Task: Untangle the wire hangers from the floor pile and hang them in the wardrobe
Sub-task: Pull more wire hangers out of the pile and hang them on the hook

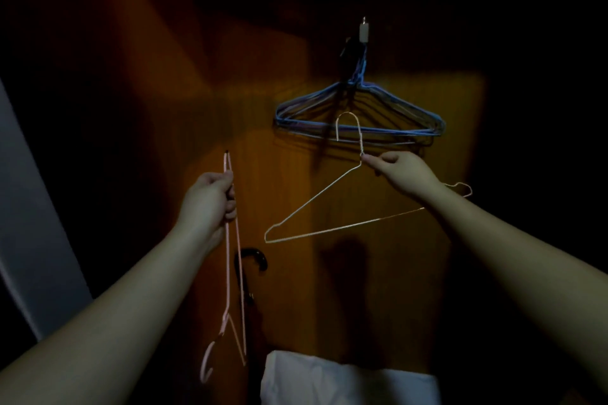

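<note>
The right hand (403, 173) pinches the neck of a pale wire hanger (316, 199) between thumb and forefinger, just below its curved hook, which stands upright above the fingertips. The hanger's thin triangle spreads down and to the left from the pinch, its long bottom bar slanting up toward the right forearm, and its far corner shows beyond the wrist. The wire is slim, smooth and light-coloured, with a rounded bend at each shoulder.

The left hand (210, 199) is curled round a pink wire hanger (227, 260), gripping it near one corner so the narrow end pokes up above the fist. The rest hangs straight down, seen almost edge-on, with the hook at the bottom curling toward the left forearm.

Above and just behind the pale hanger's hook, a bunch of blue wire hangers (360, 118) hangs from a small wall hook (363, 30) on the brown wooden back panel (279, 194) of the wardrobe; they overlap closely and cast dark shadows on the wood. Low down, beside the pink hanger, a black umbrella handle (251, 260) curves like a cane. At the bottom lies something white and soft-looking (348, 378), perhaps cloth or a bag; the dim light hides its detail.
</note>
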